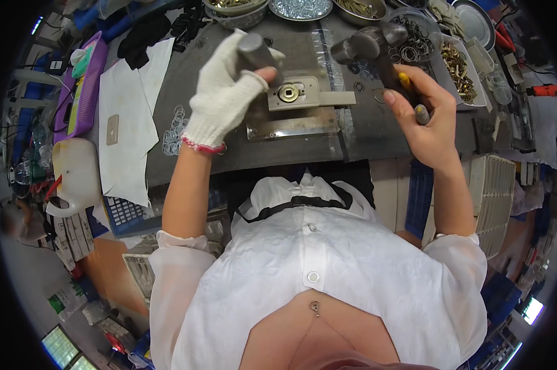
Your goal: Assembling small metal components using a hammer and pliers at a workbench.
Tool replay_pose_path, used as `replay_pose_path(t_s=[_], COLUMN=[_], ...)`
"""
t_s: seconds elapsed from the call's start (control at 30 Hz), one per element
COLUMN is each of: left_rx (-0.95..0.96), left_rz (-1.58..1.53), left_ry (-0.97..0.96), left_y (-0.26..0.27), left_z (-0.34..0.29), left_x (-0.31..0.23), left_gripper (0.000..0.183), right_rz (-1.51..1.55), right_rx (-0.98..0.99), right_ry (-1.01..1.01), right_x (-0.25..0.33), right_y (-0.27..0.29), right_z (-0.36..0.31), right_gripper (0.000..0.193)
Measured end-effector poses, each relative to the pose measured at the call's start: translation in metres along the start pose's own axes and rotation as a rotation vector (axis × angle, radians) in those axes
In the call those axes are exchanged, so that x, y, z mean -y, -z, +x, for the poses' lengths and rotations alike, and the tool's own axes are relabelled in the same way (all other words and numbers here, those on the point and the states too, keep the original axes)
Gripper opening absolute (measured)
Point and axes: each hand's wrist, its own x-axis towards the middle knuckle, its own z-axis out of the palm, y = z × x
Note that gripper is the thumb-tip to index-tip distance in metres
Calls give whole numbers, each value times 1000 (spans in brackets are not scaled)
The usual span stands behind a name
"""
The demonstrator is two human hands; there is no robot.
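Note:
My left hand [215,102], in a white knitted glove with a red cuff edge, is closed around a thick metal cylinder [253,50] that looks like a punch. Just right of it lies a beige door-lock plate [311,90] with a round brass piece [289,93] and a square hole at its centre. A pale bar [338,98] extends rightward from the plate. Beneath is a shiny metal base [290,127]. My bare right hand [431,114] grips a hammer [366,45], its head raised right of the plate. A yellow-marked piece [404,80] shows by those fingers.
Bowls of small metal parts [300,7] line the far edge. At right are black rings [416,46] and a white tray [479,91] of brass parts. Wire rings [176,132], white paper [125,98], a purple basket [81,105] and a whitish jug [76,172] are left.

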Motion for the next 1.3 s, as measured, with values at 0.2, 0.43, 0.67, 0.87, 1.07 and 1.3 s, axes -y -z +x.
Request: replay_pose_path(t_s=[0.2,0.43,0.67,0.87,1.07,1.3], left_rx=[124,119,129,150,130,105], left_rz=[263,290,337,243,196,359], left_ry=[42,12,58,84,-6,-20], left_y=[-12,-14,-19,-15,-19,-13], left_z=[-6,-5,-6,-10,-7,-8], left_x=[14,18,0,8,21,20], left_gripper=[51,55,49,57,52,52], right_rz=[76,91,-20,-233,-319,-146], right_rx=[38,38,63,59,-118,-136], right_ry=[85,129,335,445,630,568], right_x=[10,16,22,44,34,61], right_y=[-6,-13,-30,-10,-16,-5], right_z=[6,10,23,39,33,39], right_gripper=[25,29,35,32,41,26])
